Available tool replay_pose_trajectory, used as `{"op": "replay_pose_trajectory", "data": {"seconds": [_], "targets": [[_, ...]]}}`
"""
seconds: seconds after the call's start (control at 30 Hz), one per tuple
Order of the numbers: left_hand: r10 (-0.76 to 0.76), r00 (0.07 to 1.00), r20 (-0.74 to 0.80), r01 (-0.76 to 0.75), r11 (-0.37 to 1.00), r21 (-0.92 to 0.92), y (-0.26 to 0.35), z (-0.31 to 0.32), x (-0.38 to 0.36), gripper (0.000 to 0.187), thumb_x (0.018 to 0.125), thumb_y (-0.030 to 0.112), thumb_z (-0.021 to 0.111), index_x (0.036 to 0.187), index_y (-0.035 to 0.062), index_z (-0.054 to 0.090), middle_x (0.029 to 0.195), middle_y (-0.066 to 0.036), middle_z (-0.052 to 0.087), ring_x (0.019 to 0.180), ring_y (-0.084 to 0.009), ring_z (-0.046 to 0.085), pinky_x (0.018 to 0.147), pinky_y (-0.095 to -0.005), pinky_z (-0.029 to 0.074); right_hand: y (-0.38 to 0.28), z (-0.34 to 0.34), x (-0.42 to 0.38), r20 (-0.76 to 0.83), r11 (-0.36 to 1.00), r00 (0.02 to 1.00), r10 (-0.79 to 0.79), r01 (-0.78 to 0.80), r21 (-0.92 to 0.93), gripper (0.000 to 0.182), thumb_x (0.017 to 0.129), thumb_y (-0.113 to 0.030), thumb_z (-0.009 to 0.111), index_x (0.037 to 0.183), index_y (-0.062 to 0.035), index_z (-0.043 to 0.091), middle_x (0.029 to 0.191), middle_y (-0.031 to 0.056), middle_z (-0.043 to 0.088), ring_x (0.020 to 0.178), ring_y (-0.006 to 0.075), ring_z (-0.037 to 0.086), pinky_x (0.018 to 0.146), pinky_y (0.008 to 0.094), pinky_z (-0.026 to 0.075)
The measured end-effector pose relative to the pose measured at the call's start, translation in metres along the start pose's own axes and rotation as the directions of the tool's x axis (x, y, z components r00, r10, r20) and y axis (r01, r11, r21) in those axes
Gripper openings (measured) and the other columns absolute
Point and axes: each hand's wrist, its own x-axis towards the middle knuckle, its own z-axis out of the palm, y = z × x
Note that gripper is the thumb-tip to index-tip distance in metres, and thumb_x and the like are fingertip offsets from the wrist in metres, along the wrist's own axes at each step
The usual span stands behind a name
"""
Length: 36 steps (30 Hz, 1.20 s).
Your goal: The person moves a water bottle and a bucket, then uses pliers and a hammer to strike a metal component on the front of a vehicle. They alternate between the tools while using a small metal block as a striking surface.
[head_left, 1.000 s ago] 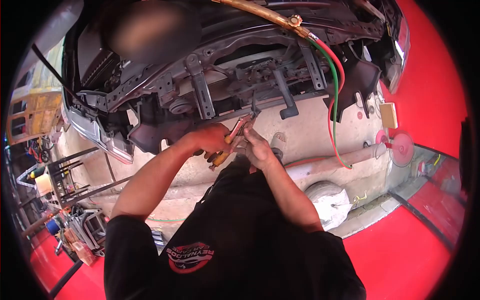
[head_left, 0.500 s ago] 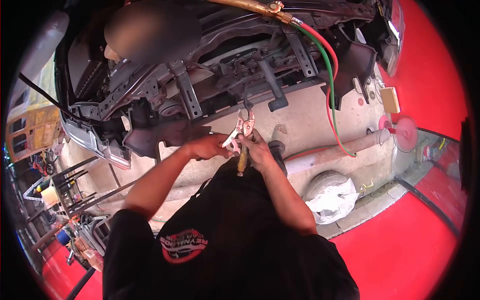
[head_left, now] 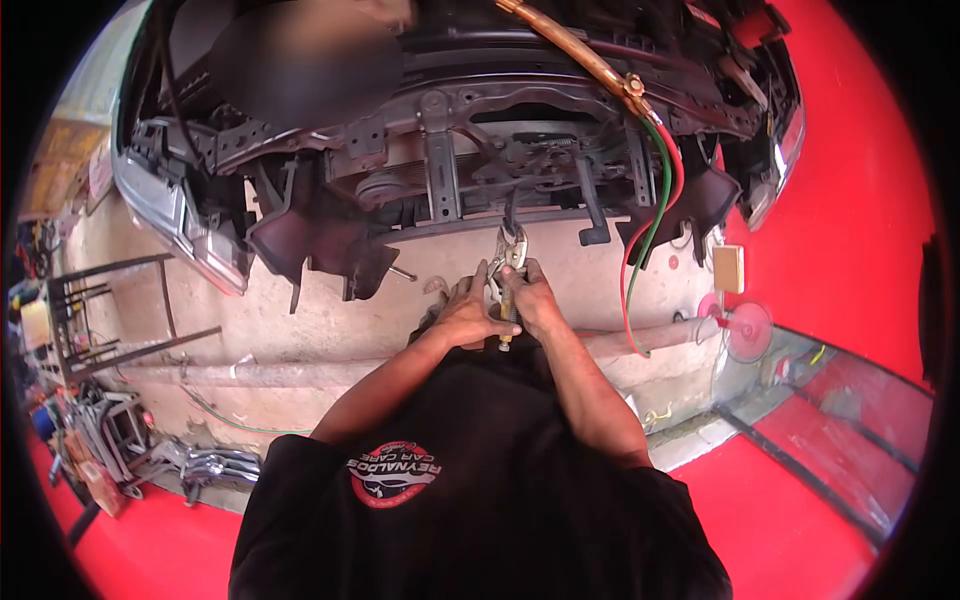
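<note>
Locking pliers (head_left: pixel 512 250) are held upright in front of my chest, jaws towards the car. Their jaws meet a dark metal piece (head_left: pixel 511 212) at the lower edge of the car's opened front (head_left: pixel 440 170). My right hand (head_left: pixel 535 300) is wrapped round the pliers from the right. On the other side, my left hand (head_left: pixel 470 315) has its fingers raised along the pliers' left handle and its thumb across the lower end. A yellowish grip with a screw end (head_left: pixel 504 346) shows below the hands.
A brass torch (head_left: pixel 580 60) with red and green hoses (head_left: pixel 665 180) hangs over the car front at the right. Another person's blurred head (head_left: pixel 300 60) is at upper left. A metal frame stands left (head_left: pixel 110 310); a pipe (head_left: pixel 270 374) runs along the floor.
The view has shifted, with the car front appearing further right. My left hand has straightened its fingers along the pliers, whose handles are now closer together.
</note>
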Motion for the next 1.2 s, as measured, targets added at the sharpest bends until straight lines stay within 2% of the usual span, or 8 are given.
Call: {"op": "replay_pose_trajectory", "data": {"seconds": [0.2,0.33,0.4,0.57,0.9,1.0,1.13,1.2], "targets": [[-0.084,0.994,-0.075,0.050,0.926,-0.373,0.014,0.029,0.006,0.117,0.061,0.029,0.075,0.150,0.0035,0.003,0.136,-0.029,0.037,0.129,-0.0504,0.031,0.107,-0.0481,0.032,-0.022,-0.023,-0.002,0.190,0.906,0.982,0.016,0.066,-0.417,0.039,0.097,-0.024,0.054,0.127,0.0000,0.048,0.114,0.0123,0.060,0.105,0.0227,0.056,0.094,0.0352,0.043],[-0.201,0.915,-0.349,0.088,0.945,-0.314,0.042,0.067,0.010,0.112,0.065,0.030,0.075,0.149,0.0019,0.007,0.130,-0.028,0.040,0.121,-0.0430,0.044,0.102,-0.0452,0.039,-0.013,-0.053,0.021,0.370,0.895,0.929,-0.022,0.183,-0.407,0.040,0.096,-0.028,0.055,0.126,-0.0014,0.050,0.113,0.0142,0.062,0.104,0.0239,0.058,0.092,0.0355,0.044],[-0.298,0.861,-0.411,0.149,0.923,-0.355,0.048,0.082,0.027,0.111,0.065,0.031,0.076,0.149,0.0020,0.009,0.130,-0.028,0.041,0.122,-0.0432,0.043,0.103,-0.0461,0.037,-0.033,-0.054,0.012,0.355,0.670,0.935,-0.020,0.276,-0.689,0.040,0.093,-0.029,0.058,0.123,-0.0017,0.053,0.109,0.0166,0.064,0.103,0.0271,0.060,0.089,0.0366,0.046],[-0.536,0.613,-0.580,0.286,0.835,-0.470,0.058,0.114,0.058,0.093,0.076,0.039,0.067,0.147,0.0042,0.018,0.130,-0.026,0.041,0.127,-0.0447,0.034,0.105,-0.0566,0.027,-0.030,-0.072,0.034,0.492,0.666,0.870,-0.005,0.370,-0.648,0.041,0.090,-0.031,0.061,0.119,-0.0039,0.054,0.108,0.0211,0.064,0.104,0.0349,0.060,0.088,0.0404,0.046],[-0.580,0.542,-0.608,0.374,0.814,-0.444,0.081,0.114,0.060,0.068,0.084,0.036,0.057,0.140,0.0052,0.034,0.121,-0.028,0.051,0.115,-0.0443,0.049,0.096,-0.0523,0.039,-0.046,-0.083,0.041,0.559,0.541,0.829,0.012,0.465,-0.701,0.042,0.090,-0.035,0.060,0.118,-0.0047,0.055,0.109,0.0204,0.064,0.105,0.0348,0.060,0.088,0.0400,0.046],[-0.471,0.624,-0.624,0.104,0.841,-0.531,0.074,0.111,0.060,0.055,0.085,0.031,0.057,0.129,0.0006,0.042,0.107,-0.030,0.059,0.101,-0.0453,0.058,0.087,-0.0499,0.046,-0.040,-0.081,0.043,0.576,0.556,0.817,-0.022,0.488,-0.673,0.042,0.090,-0.035,0.059,0.118,-0.0042,0.055,0.109,0.0204,0.064,0.104,0.0355,0.060,0.088,0.0402,0.046],[-0.472,0.611,-0.635,0.116,0.847,-0.518,0.070,0.107,0.059,0.050,0.078,0.029,0.066,0.112,-0.0013,0.046,0.097,-0.030,0.062,0.095,-0.0437,0.061,0.079,-0.0469,0.048,-0.034,-0.081,0.049,0.571,0.561,0.821,-0.001,0.473,-0.680,0.043,0.090,-0.035,0.059,0.118,-0.0027,0.055,0.105,0.0192,0.065,0.102,0.0318,0.062,0.087,0.0379,0.047],[-0.470,0.709,-0.526,0.088,0.799,-0.595,0.071,0.100,0.051,0.055,0.074,0.029,0.071,0.112,-0.0035,0.046,0.101,-0.029,0.061,0.097,-0.0422,0.061,0.081,-0.0455,0.049,-0.025,-0.086,0.048,0.551,0.778,0.831,0.074,0.298,-0.554,0.047,0.091,-0.037,0.059,0.124,-0.0043,0.052,0.112,0.0153,0.063,0.105,0.0278,0.060,0.087,0.0378,0.047]]}}
